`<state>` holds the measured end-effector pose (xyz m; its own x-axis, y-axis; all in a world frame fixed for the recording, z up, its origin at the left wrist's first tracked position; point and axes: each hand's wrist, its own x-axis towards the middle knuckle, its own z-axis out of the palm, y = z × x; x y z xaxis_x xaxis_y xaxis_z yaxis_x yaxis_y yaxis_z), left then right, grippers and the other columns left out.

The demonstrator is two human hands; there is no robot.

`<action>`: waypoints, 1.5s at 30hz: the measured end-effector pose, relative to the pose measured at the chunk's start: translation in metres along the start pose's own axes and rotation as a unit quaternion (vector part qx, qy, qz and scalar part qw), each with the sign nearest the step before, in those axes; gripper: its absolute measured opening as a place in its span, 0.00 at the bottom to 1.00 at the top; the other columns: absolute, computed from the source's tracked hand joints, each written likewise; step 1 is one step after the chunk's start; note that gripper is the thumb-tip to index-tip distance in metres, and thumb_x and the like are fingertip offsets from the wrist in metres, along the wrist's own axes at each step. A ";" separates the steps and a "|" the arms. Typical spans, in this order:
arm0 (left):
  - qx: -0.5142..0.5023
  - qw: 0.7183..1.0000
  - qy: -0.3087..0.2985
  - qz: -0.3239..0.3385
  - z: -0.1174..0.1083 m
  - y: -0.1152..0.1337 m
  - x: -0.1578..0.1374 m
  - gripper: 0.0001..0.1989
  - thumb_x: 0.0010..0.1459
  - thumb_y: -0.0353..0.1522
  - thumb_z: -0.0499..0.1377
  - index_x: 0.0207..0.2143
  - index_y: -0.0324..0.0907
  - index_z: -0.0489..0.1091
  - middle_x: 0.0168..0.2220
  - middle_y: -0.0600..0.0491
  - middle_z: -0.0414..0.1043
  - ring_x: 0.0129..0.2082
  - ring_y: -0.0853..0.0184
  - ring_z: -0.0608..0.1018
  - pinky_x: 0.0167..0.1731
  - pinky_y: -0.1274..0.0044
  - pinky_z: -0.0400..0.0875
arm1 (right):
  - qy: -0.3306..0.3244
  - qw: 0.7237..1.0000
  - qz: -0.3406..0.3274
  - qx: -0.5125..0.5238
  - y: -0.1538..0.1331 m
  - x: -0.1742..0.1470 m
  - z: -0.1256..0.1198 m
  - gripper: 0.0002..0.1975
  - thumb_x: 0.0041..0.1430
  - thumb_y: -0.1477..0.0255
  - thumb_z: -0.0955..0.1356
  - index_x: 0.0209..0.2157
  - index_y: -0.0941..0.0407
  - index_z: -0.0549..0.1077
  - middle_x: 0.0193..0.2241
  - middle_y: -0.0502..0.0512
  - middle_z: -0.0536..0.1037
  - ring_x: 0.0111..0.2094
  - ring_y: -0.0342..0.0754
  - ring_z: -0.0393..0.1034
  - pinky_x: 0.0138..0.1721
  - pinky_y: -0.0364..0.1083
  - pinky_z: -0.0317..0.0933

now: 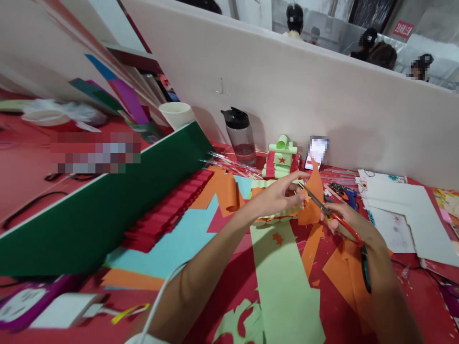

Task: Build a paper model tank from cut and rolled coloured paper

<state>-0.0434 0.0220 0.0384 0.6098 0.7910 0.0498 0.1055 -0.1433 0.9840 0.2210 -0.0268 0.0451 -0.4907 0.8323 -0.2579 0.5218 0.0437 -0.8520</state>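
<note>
At far left, a purple power strip (38, 301) is cut off by the frame edge. A green board (103, 205) hides part of the surface (225, 260) behind it. Next comes a pleated red paper (168, 210); a pale green cutout (240, 325) runs out of frame below. The left hand (281, 196) has its grip pinched on the orange paper (315, 184), the exact contact partly covered by fingers. The scissors (327, 211) cross that paper, their tips hard to make out; the right hand's (342, 219) grip is closed around the handles, covering part of them. The phone (317, 152) behind has a pixelated screen. White sheets (425, 220) lie farther right.
</note>
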 end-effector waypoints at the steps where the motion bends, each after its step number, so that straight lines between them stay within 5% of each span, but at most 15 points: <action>1: 0.005 1.000 -0.003 0.000 0.000 -0.001 0.000 0.27 0.66 0.38 0.60 0.65 0.45 0.59 0.33 0.54 0.74 0.38 0.60 0.82 0.37 0.70 0.71 | -0.004 1.000 0.001 0.002 0.001 0.000 -0.001 0.18 0.61 0.54 0.69 0.38 0.54 0.71 0.26 0.49 0.74 0.23 0.45 0.68 0.24 0.43 0.61; 7: 0.017 1.000 -0.010 -0.005 0.000 -0.005 0.002 0.29 0.66 0.37 0.59 0.67 0.47 0.58 0.33 0.54 0.74 0.37 0.60 0.81 0.38 0.70 0.72 | 0.008 1.000 0.006 0.015 0.004 0.001 -0.003 0.21 0.60 0.50 0.72 0.34 0.55 0.70 0.19 0.45 0.68 0.18 0.42 0.60 0.18 0.41 0.53; 18: 0.009 1.000 -0.020 -0.017 0.000 -0.001 0.000 0.31 0.65 0.37 0.61 0.67 0.48 0.57 0.32 0.55 0.73 0.35 0.62 0.79 0.34 0.72 0.70 | -0.025 0.999 0.006 0.025 0.007 0.002 -0.005 0.24 0.63 0.48 0.69 0.30 0.55 0.68 0.20 0.47 0.70 0.16 0.41 0.60 0.16 0.41 0.53; 29: 0.025 0.999 -0.031 -0.023 0.001 0.003 -0.001 0.30 0.65 0.38 0.61 0.66 0.48 0.58 0.31 0.56 0.72 0.32 0.64 0.77 0.32 0.74 0.70 | -0.038 0.999 0.012 0.026 0.003 0.001 -0.003 0.27 0.57 0.44 0.71 0.38 0.54 0.69 0.23 0.47 0.71 0.19 0.42 0.62 0.18 0.41 0.57; 38: 0.028 0.998 -0.049 -0.014 0.000 -0.002 0.000 0.29 0.65 0.41 0.61 0.65 0.50 0.59 0.32 0.54 0.73 0.32 0.64 0.76 0.32 0.73 0.70 | -0.001 0.999 0.026 -0.020 -0.005 0.003 -0.001 0.23 0.62 0.48 0.70 0.31 0.54 0.69 0.19 0.47 0.70 0.17 0.42 0.59 0.19 0.42 0.53; 45: 0.020 0.999 -0.023 -0.040 -0.012 0.004 -0.003 0.23 0.63 0.42 0.62 0.57 0.45 0.64 0.32 0.54 0.74 0.37 0.61 0.81 0.34 0.73 0.71 | -0.017 0.997 0.005 0.075 0.008 -0.012 -0.018 0.30 0.56 0.39 0.69 0.34 0.55 0.70 0.20 0.47 0.68 0.17 0.41 0.59 0.17 0.41 0.53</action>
<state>-0.0538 0.0261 0.0446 0.6338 0.7726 -0.0369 0.1858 -0.1058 0.9769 0.2433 -0.0266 0.0492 -0.5112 0.8127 -0.2796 0.4182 -0.0490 -0.9070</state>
